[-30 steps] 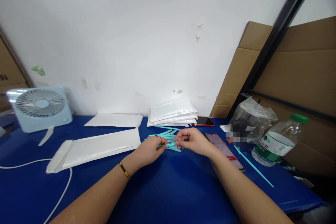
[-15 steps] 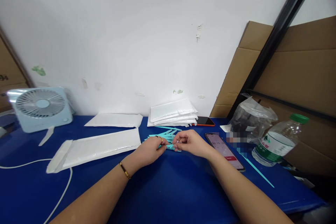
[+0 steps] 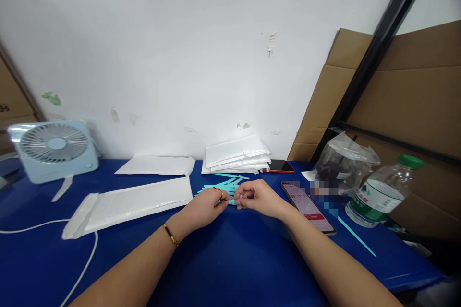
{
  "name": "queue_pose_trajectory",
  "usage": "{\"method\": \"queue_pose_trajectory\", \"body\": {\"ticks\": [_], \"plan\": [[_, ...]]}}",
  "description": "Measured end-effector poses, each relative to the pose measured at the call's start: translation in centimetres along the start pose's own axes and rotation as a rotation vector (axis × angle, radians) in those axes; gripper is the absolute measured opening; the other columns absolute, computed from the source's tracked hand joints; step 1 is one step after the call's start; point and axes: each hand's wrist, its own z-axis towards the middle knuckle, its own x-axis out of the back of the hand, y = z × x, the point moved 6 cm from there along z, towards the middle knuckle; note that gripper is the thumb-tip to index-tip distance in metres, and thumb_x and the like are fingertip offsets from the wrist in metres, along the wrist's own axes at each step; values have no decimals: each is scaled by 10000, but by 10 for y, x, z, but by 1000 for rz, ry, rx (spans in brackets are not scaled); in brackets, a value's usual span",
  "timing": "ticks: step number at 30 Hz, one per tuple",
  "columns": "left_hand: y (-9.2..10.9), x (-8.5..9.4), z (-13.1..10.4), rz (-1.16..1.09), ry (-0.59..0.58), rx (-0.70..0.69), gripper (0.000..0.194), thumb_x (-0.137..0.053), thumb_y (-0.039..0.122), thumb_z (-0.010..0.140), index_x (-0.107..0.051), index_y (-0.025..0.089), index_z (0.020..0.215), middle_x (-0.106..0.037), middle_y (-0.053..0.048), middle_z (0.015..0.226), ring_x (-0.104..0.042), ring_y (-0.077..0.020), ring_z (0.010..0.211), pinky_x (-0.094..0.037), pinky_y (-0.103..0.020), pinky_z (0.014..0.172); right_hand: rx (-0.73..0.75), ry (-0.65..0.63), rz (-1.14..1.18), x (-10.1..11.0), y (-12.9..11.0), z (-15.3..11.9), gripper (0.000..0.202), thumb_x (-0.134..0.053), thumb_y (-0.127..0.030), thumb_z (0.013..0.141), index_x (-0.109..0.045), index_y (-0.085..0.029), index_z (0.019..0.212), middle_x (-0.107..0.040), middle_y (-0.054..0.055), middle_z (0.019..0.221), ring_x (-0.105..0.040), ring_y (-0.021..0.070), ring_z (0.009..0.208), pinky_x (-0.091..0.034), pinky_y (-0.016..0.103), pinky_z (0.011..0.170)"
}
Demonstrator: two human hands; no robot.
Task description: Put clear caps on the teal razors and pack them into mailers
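My left hand (image 3: 211,204) and my right hand (image 3: 257,196) meet near the middle of the blue table. Between their fingertips is a thin turquoise strip (image 3: 231,202), pinched from both sides; most of it is hidden by the fingers. Just behind the hands lies a loose pile of similar turquoise strips (image 3: 227,185). To the left, a white padded envelope (image 3: 140,205) lies flat with its flap end toward the near left.
Against the wall are another padded envelope (image 3: 154,165), a stack of them (image 3: 236,153) and an orange-edged phone (image 3: 281,166). A lit phone (image 3: 306,206), a water bottle (image 3: 382,196) and a plastic bag (image 3: 342,165) stand right. A fan (image 3: 55,148) is at left.
My right hand has shifted slightly left, closer to my left hand. Both hands keep their pinch on the turquoise strip; the other things stay put.
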Motion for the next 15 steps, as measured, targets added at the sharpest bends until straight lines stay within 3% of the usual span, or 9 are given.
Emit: {"method": "queue_pose_trajectory", "body": {"ticks": [15], "plan": [[-2,-4,1,11,-23,-8,271,-377,287,855,-632,194,849,-613,-15,752,-523,-139,688,-379,-227,643,4,-21,14,-6,1,1,155,-596,-281,743,-624,-147,815,-650,28,648,-618,130,615,-460,210,573]]}}
